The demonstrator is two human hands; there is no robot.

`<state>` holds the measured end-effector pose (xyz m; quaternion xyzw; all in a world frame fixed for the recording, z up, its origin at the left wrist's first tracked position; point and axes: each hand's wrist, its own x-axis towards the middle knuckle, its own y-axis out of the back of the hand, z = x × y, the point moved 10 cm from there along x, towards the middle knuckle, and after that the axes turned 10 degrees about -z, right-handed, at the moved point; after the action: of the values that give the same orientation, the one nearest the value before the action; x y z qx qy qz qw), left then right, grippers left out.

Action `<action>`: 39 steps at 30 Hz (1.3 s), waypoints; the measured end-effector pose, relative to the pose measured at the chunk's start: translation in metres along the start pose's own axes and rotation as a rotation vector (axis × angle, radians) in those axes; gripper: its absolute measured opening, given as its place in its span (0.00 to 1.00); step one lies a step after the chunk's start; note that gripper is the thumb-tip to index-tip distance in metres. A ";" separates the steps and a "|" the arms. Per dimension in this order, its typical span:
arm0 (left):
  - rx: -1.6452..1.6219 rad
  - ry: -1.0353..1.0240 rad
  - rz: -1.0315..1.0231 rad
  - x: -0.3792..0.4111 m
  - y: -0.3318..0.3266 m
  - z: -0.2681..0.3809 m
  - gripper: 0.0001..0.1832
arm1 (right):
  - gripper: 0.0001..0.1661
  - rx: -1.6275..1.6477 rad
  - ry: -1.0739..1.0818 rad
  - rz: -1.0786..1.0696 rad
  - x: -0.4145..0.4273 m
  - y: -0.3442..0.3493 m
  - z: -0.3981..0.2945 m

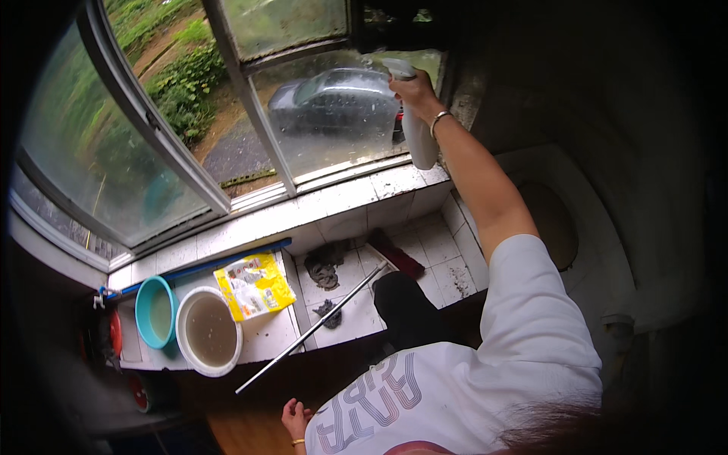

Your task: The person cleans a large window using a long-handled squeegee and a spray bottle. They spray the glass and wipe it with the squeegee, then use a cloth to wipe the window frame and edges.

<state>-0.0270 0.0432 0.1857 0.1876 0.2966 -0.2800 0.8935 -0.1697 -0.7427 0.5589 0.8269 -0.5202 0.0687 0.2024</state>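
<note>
My right hand (415,91) grips a pale plastic spray bottle (420,139) by its neck, with the spray head up against the lower right window pane (335,119). That glass is wet or spotted, and a parked car shows through it. Low in the view, my left hand (297,418) hangs beside my body with its fingers loosely curled; nothing shows in it. Below the window, a brush with dark red bristles (405,256) on a long metal pole (310,330) lies across the white-tiled ledge. Dark wet rags (324,270) lie left of the brush.
A turquoise basin (139,313) and a white bucket (181,335), both holding murky liquid, stand at the left of the ledge. Beside them lies a yellow and white plastic packet (273,284). A blue pole (199,265) runs along the wall. My knee rests at the ledge.
</note>
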 end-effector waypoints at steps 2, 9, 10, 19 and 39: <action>-0.033 0.010 -0.019 -0.002 -0.006 0.001 0.16 | 0.07 0.066 0.057 -0.102 -0.019 -0.033 -0.001; -0.146 0.033 0.026 -0.014 -0.009 -0.042 0.16 | 0.15 0.158 -0.033 -0.588 -0.116 -0.220 0.058; -0.159 0.044 0.032 -0.020 -0.011 -0.053 0.17 | 0.17 0.148 -0.035 -0.660 -0.137 -0.255 0.057; -0.290 0.198 0.207 -0.086 0.003 -0.123 0.16 | 0.34 0.228 -0.084 -0.944 -0.323 -0.486 0.089; -0.355 0.428 0.361 -0.142 -0.017 -0.184 0.16 | 0.14 0.021 0.096 -0.733 -0.376 -0.488 0.228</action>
<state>-0.2102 0.1778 0.1344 0.1331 0.4837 -0.0154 0.8649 0.0726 -0.3378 0.1017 0.9562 -0.1787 0.0356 0.2293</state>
